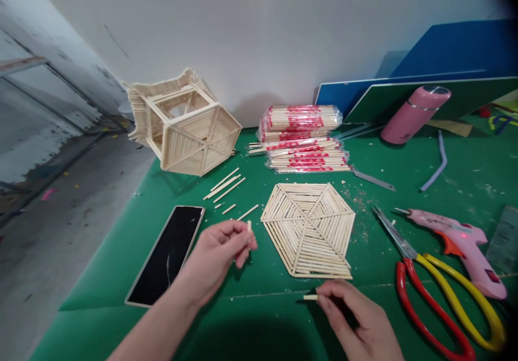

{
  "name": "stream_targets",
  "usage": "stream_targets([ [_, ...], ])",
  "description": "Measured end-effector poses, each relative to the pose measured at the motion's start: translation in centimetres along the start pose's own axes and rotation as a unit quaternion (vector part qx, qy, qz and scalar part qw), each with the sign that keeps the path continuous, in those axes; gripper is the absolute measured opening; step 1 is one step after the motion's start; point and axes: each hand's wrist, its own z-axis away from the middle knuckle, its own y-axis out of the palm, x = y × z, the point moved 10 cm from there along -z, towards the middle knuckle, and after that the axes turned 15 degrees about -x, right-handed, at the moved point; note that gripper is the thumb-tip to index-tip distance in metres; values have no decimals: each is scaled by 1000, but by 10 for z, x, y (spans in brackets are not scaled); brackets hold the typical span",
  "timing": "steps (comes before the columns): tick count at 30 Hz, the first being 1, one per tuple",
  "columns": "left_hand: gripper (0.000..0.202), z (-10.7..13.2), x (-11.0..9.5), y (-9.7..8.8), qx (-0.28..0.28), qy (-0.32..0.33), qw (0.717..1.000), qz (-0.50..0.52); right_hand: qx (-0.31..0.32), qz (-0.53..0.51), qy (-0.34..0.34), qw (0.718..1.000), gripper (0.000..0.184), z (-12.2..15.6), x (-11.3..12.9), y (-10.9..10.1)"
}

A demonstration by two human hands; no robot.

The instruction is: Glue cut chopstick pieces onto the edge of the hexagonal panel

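Note:
My left hand pinches a short wooden stick piece upright between thumb and fingers, just left of a flat hexagon panel made of glued sticks. My right hand is closed on another short stick piece, its tip poking out to the left, just below the panel's front edge. Both hands hover over the green mat.
A phone lies face up at the left. Loose cut sticks lie beyond it. A hexagonal stick frame lies tipped at the back. Packs of chopsticks, a pink bottle, scissors and a pink glue gun sit at right.

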Motion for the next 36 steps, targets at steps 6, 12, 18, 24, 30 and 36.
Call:
stream_targets([
  [6,15,38,23,29,-3,-223,908,356,102,71,-111,986,15,9,20,32],
  [12,14,50,19,40,17,-253,890,379,109,142,-143,973,14,3,29,58],
  [18,13,55,23,45,38,-266,894,359,124,96,-145,977,23,1,38,67],
  [24,17,67,32,67,94,-281,900,321,33,-56,9,998,23,-15,29,23],
  [30,22,81,19,103,181,-275,886,327,32,-111,63,991,12,-25,29,16],
  [36,33,74,3,100,154,-174,945,232,-20,-141,75,987,13,-32,27,3],
])
